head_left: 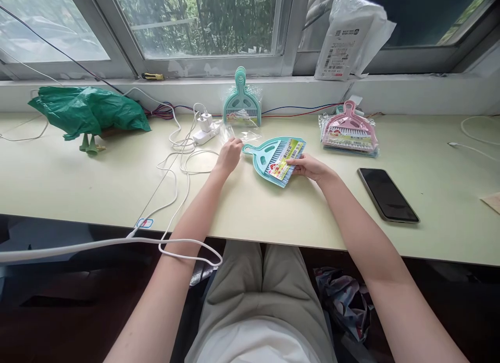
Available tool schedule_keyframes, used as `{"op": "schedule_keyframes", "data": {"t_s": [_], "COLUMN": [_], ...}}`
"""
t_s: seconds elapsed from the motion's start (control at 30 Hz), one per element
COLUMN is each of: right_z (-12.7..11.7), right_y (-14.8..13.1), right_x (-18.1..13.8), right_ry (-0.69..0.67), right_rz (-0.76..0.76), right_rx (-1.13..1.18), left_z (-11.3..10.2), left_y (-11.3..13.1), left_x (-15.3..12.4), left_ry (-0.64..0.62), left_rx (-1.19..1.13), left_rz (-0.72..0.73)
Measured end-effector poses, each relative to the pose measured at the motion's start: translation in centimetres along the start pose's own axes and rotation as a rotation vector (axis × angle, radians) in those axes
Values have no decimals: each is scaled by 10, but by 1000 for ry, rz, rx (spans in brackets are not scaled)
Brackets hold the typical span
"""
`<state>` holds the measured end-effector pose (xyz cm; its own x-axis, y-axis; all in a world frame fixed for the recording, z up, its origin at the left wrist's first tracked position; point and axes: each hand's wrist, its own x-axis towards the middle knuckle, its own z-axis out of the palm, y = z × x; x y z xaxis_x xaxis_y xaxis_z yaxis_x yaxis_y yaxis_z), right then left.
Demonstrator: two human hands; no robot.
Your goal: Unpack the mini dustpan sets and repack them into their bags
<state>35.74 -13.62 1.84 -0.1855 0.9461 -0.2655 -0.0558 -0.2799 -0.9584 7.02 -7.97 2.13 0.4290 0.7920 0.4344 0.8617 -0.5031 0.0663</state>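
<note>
Pinching a teal, brightly labelled dustpan set (269, 160) over the desk (265, 217): right hand (310, 168).
Left hand (229, 154) is curling by its handle, grip unclear; a white cable (78, 246) is crossing the forearm (199, 212).

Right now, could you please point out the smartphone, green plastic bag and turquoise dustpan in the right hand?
Smartphone (388, 195), head view: dark screen's middle.
Green plastic bag (89, 111), head view: crumpled middle.
Turquoise dustpan (266, 153), head view: pan beside the handle.

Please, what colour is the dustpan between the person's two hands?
The dustpan is light turquoise green; it shows best in the head view.
</note>
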Motion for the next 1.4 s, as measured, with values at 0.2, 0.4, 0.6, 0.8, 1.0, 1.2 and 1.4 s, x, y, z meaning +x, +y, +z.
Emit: {"op": "schedule_keyframes", "data": {"t_s": [0.2, 0.4, 0.6, 0.8, 1.0, 1.2, 1.4], "right_z": [12, 13, 14, 16, 20, 29, 33], "right_y": [-2, -4, 2, 11, 7, 6, 11], "right_x": [-3, -1, 6, 16, 11, 6, 7], "right_ry": [-58, -7, 205, 292, 223, 142, 126], "right_rz": [-58, -81, -162, -191, -201, -188, -235], "right_rx": [-9, 41, 168, 261, 232, 132, 107], "left_z": [0, -5, -3, 2, 15, 24, 9], "left_y": [9, 7, 11, 24, 26, 30, 54], "left_x": [0, -2, -2, -1, 3, 2, -2], "left_ry": [81, 99, 22, -32, 160, 44, 49], "left_rx": [-30, -64, -76, -197, -389, -610, -724], "left_rz": [52, 16, 49, 174, 33, 24, 75]}}
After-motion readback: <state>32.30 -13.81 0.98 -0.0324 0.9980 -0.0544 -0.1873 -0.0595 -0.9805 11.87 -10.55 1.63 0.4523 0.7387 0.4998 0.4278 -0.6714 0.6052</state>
